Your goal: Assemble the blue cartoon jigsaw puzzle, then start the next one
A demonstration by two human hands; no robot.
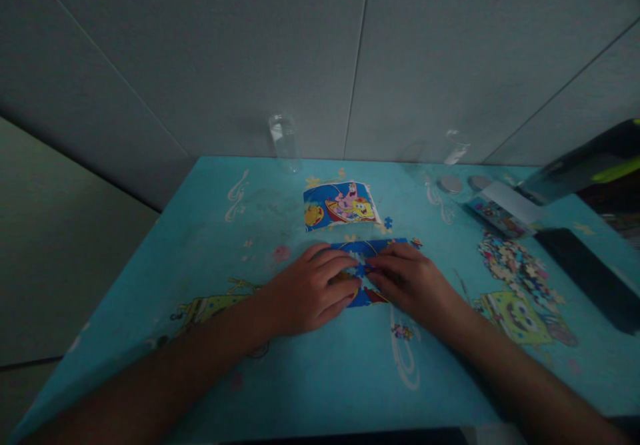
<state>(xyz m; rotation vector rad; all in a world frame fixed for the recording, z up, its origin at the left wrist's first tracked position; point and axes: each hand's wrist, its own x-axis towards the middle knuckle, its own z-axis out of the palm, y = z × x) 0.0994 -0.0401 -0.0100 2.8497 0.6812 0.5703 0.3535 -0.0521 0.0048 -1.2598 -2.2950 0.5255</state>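
Observation:
A partly joined jigsaw puzzle (367, 296), mostly blue, lies on the table with a gap in its middle. My left hand (317, 288) rests over its left side, fingers apart and lying on the pieces. From the right, my right hand (413, 275) reaches in with thumb and fingers closed together at a small puzzle piece (369, 268) by the gap; the fingertips partly hide it. Close to both hands' fingertips is a blue puzzle piece (360, 270). Behind the puzzle sits a picture sheet (343, 205) with cartoon figures in a boat, and a loose blue piece (389, 223) beside it.
Loose puzzle pieces (517, 265) form a pile at right, beside a dark flat case (590, 278) and a printed card (500, 211). Two round lids (450, 183) and a clear jar (285, 143) stand near the wall (250, 65). A dark bottle-like object (580, 165) leans in at right.

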